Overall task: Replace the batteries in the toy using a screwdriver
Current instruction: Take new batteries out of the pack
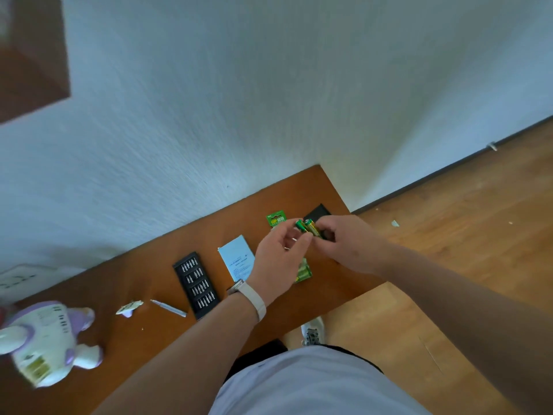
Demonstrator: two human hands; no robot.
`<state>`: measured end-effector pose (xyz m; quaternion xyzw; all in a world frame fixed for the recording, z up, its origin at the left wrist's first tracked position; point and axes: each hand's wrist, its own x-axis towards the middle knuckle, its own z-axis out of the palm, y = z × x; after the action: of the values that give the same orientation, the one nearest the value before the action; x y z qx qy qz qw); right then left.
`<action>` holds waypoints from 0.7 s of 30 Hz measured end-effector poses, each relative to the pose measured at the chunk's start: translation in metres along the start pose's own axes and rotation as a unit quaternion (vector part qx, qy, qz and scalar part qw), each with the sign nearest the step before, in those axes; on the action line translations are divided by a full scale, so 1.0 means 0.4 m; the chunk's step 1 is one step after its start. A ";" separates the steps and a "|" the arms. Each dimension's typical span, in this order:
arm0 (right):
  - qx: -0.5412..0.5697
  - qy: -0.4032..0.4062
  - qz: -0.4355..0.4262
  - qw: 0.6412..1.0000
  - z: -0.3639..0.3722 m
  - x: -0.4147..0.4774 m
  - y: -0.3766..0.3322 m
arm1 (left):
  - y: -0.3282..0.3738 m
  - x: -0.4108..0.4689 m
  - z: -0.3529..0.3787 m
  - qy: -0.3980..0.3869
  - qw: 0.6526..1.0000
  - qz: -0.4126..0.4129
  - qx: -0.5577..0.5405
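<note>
Two green batteries (305, 226) (side by side) are pinched between left hand (281, 256) and right hand (347, 244).

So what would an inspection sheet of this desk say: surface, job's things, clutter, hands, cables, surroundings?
Surface: brown wooden table.
Job's things: toy lies at the left end; screwdriver and open bit case lie mid-table; two green batteries held up; green battery pack behind them.
Clutter: torn paper scrap, pale blue leaflet, black flat item near the far corner.
Hands: left hand and right hand both pinch the batteries above the table.
Cables: nothing seen.
Surroundings: white wall, wood floor.
</note>
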<state>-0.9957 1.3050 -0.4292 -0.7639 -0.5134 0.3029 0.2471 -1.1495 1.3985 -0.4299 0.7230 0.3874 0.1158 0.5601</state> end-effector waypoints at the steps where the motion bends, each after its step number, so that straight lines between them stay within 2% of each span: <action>1: 0.003 0.001 -0.009 1.000 -0.006 0.001 -0.021 | 0.010 -0.005 -0.009 0.008 1.000 -0.001 -0.020; 4: 0.020 -0.008 -0.035 0.999 -0.009 0.009 -0.086 | 0.027 -0.028 -0.049 0.033 0.995 -0.009 -0.092; 9: 0.013 -0.041 -0.084 0.995 0.010 0.032 -0.214 | 0.023 -0.088 -0.148 0.089 0.984 0.007 -0.151; 21: -0.065 -0.141 -0.132 0.979 0.213 0.087 -0.522 | -0.094 -0.265 -0.465 0.138 0.967 -0.029 -0.213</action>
<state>-1.1792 1.4162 -0.3520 -0.6536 -0.6581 0.3379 0.1600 -1.3488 1.4618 -0.3711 0.5528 0.4480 0.2776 0.6455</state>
